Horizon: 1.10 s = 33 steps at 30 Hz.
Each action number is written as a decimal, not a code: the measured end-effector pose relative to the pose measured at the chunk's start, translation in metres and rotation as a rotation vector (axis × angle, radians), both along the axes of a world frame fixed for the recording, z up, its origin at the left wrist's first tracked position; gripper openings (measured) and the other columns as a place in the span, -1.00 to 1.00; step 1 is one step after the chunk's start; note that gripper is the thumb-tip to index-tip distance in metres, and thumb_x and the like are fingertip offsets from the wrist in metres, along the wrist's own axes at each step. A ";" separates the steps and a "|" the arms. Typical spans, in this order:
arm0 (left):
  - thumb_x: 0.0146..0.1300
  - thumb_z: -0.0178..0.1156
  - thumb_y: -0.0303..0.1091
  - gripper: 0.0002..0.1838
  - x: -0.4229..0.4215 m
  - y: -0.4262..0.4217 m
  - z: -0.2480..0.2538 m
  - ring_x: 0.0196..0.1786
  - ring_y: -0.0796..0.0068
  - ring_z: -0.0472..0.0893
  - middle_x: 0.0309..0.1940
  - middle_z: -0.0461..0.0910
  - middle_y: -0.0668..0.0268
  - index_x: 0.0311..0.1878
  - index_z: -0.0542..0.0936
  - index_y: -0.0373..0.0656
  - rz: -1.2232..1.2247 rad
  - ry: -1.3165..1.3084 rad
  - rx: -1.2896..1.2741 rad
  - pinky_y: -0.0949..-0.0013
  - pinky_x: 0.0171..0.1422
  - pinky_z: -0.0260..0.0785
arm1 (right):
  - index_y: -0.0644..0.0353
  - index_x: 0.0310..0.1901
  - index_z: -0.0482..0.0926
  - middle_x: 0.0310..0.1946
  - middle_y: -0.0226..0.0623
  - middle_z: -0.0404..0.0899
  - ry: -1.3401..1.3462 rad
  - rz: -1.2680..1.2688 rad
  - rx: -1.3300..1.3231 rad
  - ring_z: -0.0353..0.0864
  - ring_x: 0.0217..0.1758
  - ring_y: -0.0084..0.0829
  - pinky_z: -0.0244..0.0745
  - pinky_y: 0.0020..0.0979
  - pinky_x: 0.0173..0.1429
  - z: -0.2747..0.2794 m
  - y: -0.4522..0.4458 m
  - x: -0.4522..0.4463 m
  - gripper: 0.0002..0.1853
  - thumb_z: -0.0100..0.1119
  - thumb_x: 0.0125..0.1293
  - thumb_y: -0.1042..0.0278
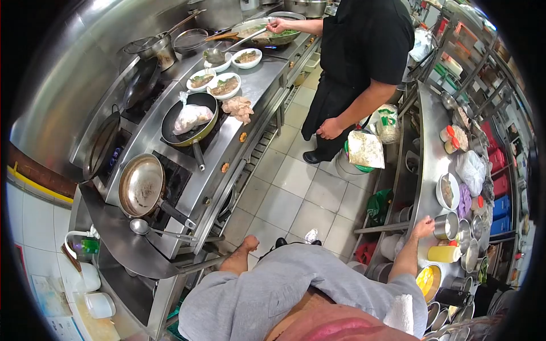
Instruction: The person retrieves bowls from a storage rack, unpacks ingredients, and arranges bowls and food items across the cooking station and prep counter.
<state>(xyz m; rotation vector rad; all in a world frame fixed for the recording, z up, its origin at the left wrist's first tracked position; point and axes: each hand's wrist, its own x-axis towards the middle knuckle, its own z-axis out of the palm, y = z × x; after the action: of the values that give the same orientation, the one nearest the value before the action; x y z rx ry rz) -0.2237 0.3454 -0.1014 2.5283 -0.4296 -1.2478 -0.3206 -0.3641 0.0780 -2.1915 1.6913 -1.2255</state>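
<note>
My left hand (249,243) hangs low beside the stove's front edge, fingers curled in, with nothing visible in it. My right hand (422,227) is at the edge of the steel counter on the right, fingers closed. Right next to it stands a steel pot (446,225); whether the fingers grip its handle is not clear. Around that hand are a bottle of yellow liquid (445,253), a white bowl with food (447,191) and a pan of yellow liquid (427,282).
A co-worker in black (364,62) stands ahead, one hand on a ladle (215,55) over the stove. Bowls of food (224,85), a pan with a bagged item (190,118) and a bare frying pan (142,184) sit there. A covered bucket (365,149) partly blocks the aisle.
</note>
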 end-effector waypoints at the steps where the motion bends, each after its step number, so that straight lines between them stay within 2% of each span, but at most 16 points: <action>1: -0.02 -0.05 -0.37 -0.79 0.005 -0.005 0.010 -0.63 0.35 0.54 -0.65 0.56 0.17 -0.55 0.55 -0.23 0.311 0.068 -0.037 0.30 -0.44 0.41 | 0.32 -0.13 0.46 -0.23 0.00 0.46 -0.024 0.002 0.030 0.41 -0.13 -0.06 0.29 -0.16 -0.01 0.005 0.005 0.002 -0.62 0.04 0.14 0.17; 2: -0.02 -0.05 -0.37 -0.80 0.007 -0.009 0.013 -0.62 0.36 0.55 -0.66 0.55 0.17 -0.57 0.55 -0.23 0.622 0.138 -0.076 0.29 -0.44 0.41 | 0.32 -0.13 0.46 -0.23 0.00 0.46 -0.030 0.001 0.031 0.41 -0.13 -0.06 0.29 -0.16 -0.01 0.005 0.008 0.001 -0.62 0.04 0.14 0.17; 6: -0.02 -0.04 -0.38 -0.81 0.015 -0.021 0.000 -0.58 0.39 0.56 -0.66 0.54 0.17 -0.59 0.52 -0.24 0.664 0.117 -0.149 0.30 -0.46 0.41 | 0.32 -0.11 0.45 -0.20 0.02 0.43 -0.093 0.027 0.020 0.40 -0.11 -0.05 0.28 -0.16 0.00 0.011 0.012 0.003 -0.63 0.00 0.17 0.19; 7: -0.03 -0.03 -0.39 -0.83 0.014 -0.018 -0.026 -0.58 0.41 0.57 -0.66 0.54 0.18 -0.57 0.50 -0.25 0.471 0.021 -0.200 0.32 -0.48 0.40 | 0.33 -0.11 0.44 -0.20 0.03 0.43 -0.108 0.036 0.028 0.40 -0.11 -0.05 0.28 -0.16 0.00 0.013 0.015 0.003 -0.64 -0.01 0.18 0.20; 9: -0.03 -0.02 -0.39 -0.84 0.010 -0.031 -0.023 -0.58 0.43 0.57 -0.66 0.54 0.18 -0.56 0.49 -0.26 0.276 -0.075 -0.248 0.33 -0.50 0.40 | 0.33 -0.11 0.44 -0.20 0.04 0.43 -0.127 0.039 0.035 0.40 -0.11 -0.04 0.28 -0.16 0.01 0.017 0.019 0.003 -0.64 -0.02 0.19 0.21; 11: -0.05 0.00 -0.39 -0.84 -0.001 -0.067 0.028 -0.58 0.41 0.57 -0.64 0.54 0.17 -0.55 0.50 -0.28 0.809 0.158 -0.256 0.32 -0.47 0.41 | 0.34 -0.11 0.44 -0.20 0.05 0.43 -0.143 0.050 0.040 0.39 -0.10 -0.04 0.28 -0.16 0.01 0.020 0.020 0.005 -0.65 -0.02 0.20 0.22; 12: -0.05 0.00 -0.39 -0.84 -0.002 -0.067 0.013 -0.58 0.41 0.57 -0.64 0.54 0.17 -0.55 0.50 -0.28 0.812 0.156 -0.259 0.32 -0.47 0.41 | 0.34 -0.11 0.44 -0.20 0.05 0.42 -0.139 0.048 0.025 0.40 -0.10 -0.04 0.28 -0.17 0.01 0.019 0.019 0.005 -0.65 -0.02 0.20 0.22; 14: -0.06 0.00 -0.38 -0.83 -0.009 -0.068 -0.017 -0.61 0.40 0.56 -0.64 0.54 0.16 -0.53 0.50 -0.29 0.306 -0.105 -0.277 0.34 -0.47 0.43 | 0.35 -0.12 0.44 -0.20 0.05 0.42 -0.130 0.046 0.011 0.40 -0.10 -0.04 0.29 -0.17 0.01 0.017 0.017 0.004 -0.65 -0.02 0.20 0.22; 15: -0.06 0.00 -0.38 -0.83 -0.011 -0.074 -0.001 -0.61 0.40 0.56 -0.64 0.54 0.16 -0.53 0.50 -0.29 0.306 -0.100 -0.275 0.34 -0.47 0.43 | 0.35 -0.12 0.44 -0.20 0.05 0.42 -0.134 0.055 0.003 0.40 -0.11 -0.03 0.29 -0.16 0.00 0.016 0.016 0.005 -0.65 -0.02 0.20 0.23; 17: -0.06 0.01 -0.36 -0.83 -0.015 -0.086 0.027 -0.64 0.39 0.56 -0.64 0.55 0.14 -0.53 0.50 -0.27 0.519 0.123 -0.165 0.33 -0.46 0.44 | 0.35 -0.12 0.44 -0.20 0.05 0.43 -0.131 0.061 0.001 0.41 -0.12 -0.03 0.30 -0.16 0.00 0.016 0.017 0.004 -0.66 -0.01 0.19 0.23; 20: -0.05 -0.01 -0.37 -0.83 -0.019 -0.084 0.031 -0.67 0.36 0.55 -0.64 0.55 0.14 -0.54 0.50 -0.27 0.654 0.129 -0.201 0.33 -0.47 0.44 | 0.35 -0.13 0.45 -0.21 0.06 0.43 -0.157 0.072 0.019 0.42 -0.13 -0.03 0.30 -0.16 -0.01 0.021 0.020 0.005 -0.66 -0.01 0.19 0.24; 24: -0.04 -0.02 -0.38 -0.83 -0.015 -0.060 -0.013 -0.66 0.34 0.55 -0.64 0.55 0.14 -0.54 0.50 -0.28 0.620 0.082 -0.170 0.34 -0.48 0.44 | 0.35 -0.13 0.44 -0.22 0.05 0.43 -0.133 0.067 0.007 0.42 -0.14 -0.03 0.31 -0.16 -0.03 0.020 0.019 0.005 -0.66 -0.01 0.19 0.24; 25: -0.04 -0.02 -0.38 -0.83 -0.013 -0.046 -0.041 -0.66 0.33 0.55 -0.65 0.54 0.15 -0.54 0.49 -0.28 0.305 -0.093 -0.273 0.35 -0.49 0.43 | 0.35 -0.13 0.44 -0.22 0.05 0.43 -0.134 0.072 -0.004 0.42 -0.14 -0.03 0.31 -0.17 -0.03 0.020 0.018 0.005 -0.66 -0.01 0.19 0.24; 27: -0.04 -0.03 -0.38 -0.83 -0.013 -0.043 -0.041 -0.66 0.33 0.55 -0.66 0.54 0.16 -0.54 0.49 -0.28 -0.015 -0.259 -0.367 0.36 -0.51 0.42 | 0.35 -0.12 0.44 -0.21 0.05 0.43 -0.143 0.091 0.032 0.41 -0.13 -0.03 0.30 -0.17 -0.01 0.022 0.022 0.004 -0.66 -0.01 0.19 0.24; 29: -0.05 0.00 -0.37 -0.83 -0.018 -0.061 0.000 -0.66 0.33 0.56 -0.68 0.52 0.16 -0.54 0.50 -0.28 0.792 0.079 -0.240 0.36 -0.52 0.41 | 0.35 -0.12 0.44 -0.21 0.06 0.43 -0.152 0.128 0.059 0.40 -0.11 -0.03 0.28 -0.17 0.01 0.022 0.020 0.002 -0.66 -0.01 0.19 0.24; 33: -0.05 -0.01 -0.37 -0.82 -0.046 -0.051 0.025 -0.66 0.35 0.55 -0.71 0.51 0.17 -0.56 0.51 -0.27 0.950 0.065 -0.284 0.36 -0.54 0.39 | 0.37 -0.10 0.43 -0.19 0.07 0.42 -0.005 0.136 -0.039 0.35 -0.05 -0.02 0.23 -0.15 0.07 0.015 0.011 0.007 -0.65 -0.03 0.20 0.25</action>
<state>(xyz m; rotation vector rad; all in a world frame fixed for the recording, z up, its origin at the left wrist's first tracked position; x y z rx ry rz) -0.2697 0.2943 -0.0769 1.9942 0.5296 -0.7970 -0.3134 -0.3532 0.0929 -2.2810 1.4999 -1.2383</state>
